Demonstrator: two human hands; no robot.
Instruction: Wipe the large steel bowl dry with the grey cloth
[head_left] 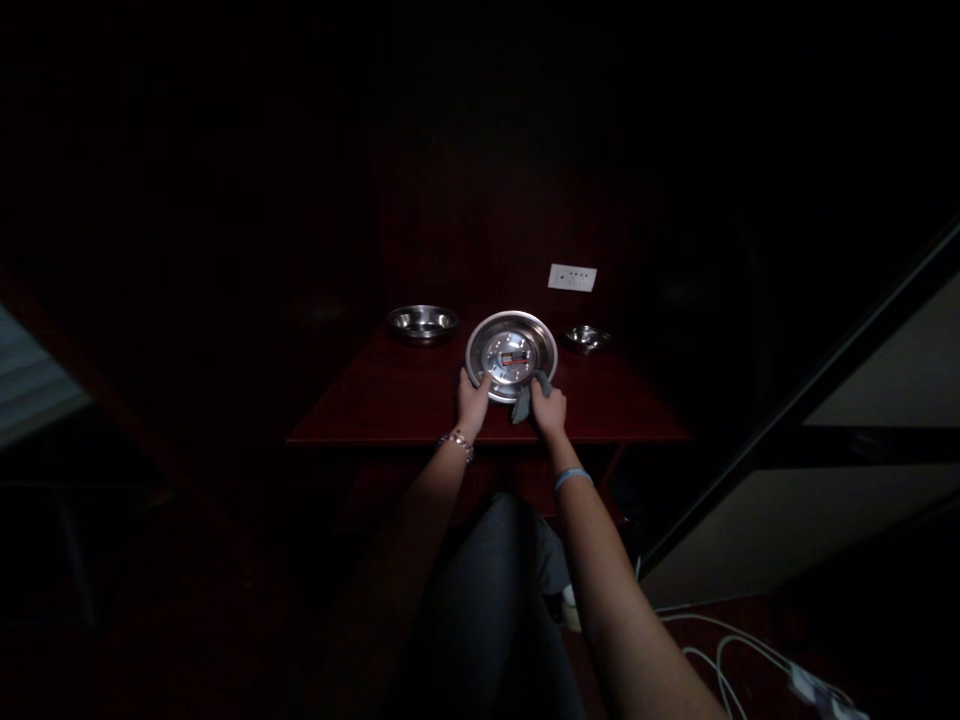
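Observation:
A round steel plate (511, 353) with a small sticker in its middle is tilted up toward me on the dark red table (390, 405). My left hand (472, 398) grips the plate's lower left rim, thumb over the edge. My right hand (550, 408) is closed on a grey-green cloth (525, 398) pressed against the plate's lower right rim. A bead bracelet sits on my left wrist and a blue band on my right.
A steel bowl (423, 322) stands at the table's back left and a smaller steel bowl (586, 339) at the back right. A white socket panel (572, 277) is on the wall behind. White cables (739, 655) lie on the floor at the right. The room is very dark.

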